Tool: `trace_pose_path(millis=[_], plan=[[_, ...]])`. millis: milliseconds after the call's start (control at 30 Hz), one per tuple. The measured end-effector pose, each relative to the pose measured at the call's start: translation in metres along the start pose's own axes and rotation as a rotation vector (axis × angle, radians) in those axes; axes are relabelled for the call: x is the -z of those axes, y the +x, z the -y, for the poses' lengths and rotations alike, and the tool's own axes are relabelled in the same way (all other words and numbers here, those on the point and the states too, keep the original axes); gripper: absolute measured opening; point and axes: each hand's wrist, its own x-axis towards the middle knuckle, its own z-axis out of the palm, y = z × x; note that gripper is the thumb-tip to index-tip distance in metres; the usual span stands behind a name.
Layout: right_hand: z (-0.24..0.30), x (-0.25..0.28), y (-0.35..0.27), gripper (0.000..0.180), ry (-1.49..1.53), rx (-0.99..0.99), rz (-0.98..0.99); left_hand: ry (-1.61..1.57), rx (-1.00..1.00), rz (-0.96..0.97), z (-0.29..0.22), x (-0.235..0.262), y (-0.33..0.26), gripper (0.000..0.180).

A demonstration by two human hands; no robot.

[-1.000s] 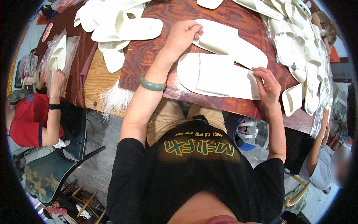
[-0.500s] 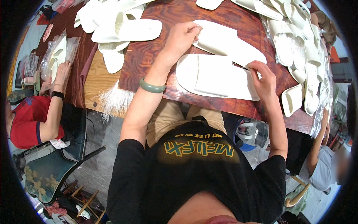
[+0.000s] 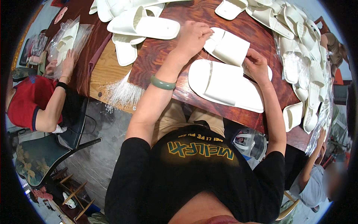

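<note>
Head view, looking down: left hand (image 3: 192, 35) and right hand (image 3: 255, 65) both closed on a white slipper (image 3: 228, 47), lifted just above the dark red table (image 3: 209, 16). Second white slipper (image 3: 227, 86) flat beneath it. Green bangle (image 3: 163, 83) on left wrist. Slipper pile (image 3: 305, 48) at right.

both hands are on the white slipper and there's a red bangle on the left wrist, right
Not quite: the bangle on the left wrist is green, not red, as the head view shows. Both the left hand and right hand are indeed on the white slipper.
</note>
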Motion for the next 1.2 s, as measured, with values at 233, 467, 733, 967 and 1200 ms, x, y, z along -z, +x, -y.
trace_pose_path(millis=[233,467,733,967,1200], plan=[[0.004,-0.001,-0.001,0.013,0.086,-0.089,-0.003,0.164,0.034,0.058,-0.001,-0.004,-0.007,0.013],[0.007,0.002,-0.001,0.014,-0.006,0.052,-0.250,0.127,0.122,-0.003,-0.017,0.015,0.006,0.017],[0.082,-0.058,0.061,0.023,-0.304,0.233,0.070,-0.587,0.376,0.055,-0.012,0.019,0.002,0.019],[0.069,-0.064,0.060,0.019,0.076,0.009,-0.100,-0.785,0.413,0.064,-0.025,0.026,0.005,0.020],[0.076,-0.070,0.056,0.016,-0.032,0.206,-0.247,-0.821,0.374,0.043,-0.025,0.023,0.005,0.022]])
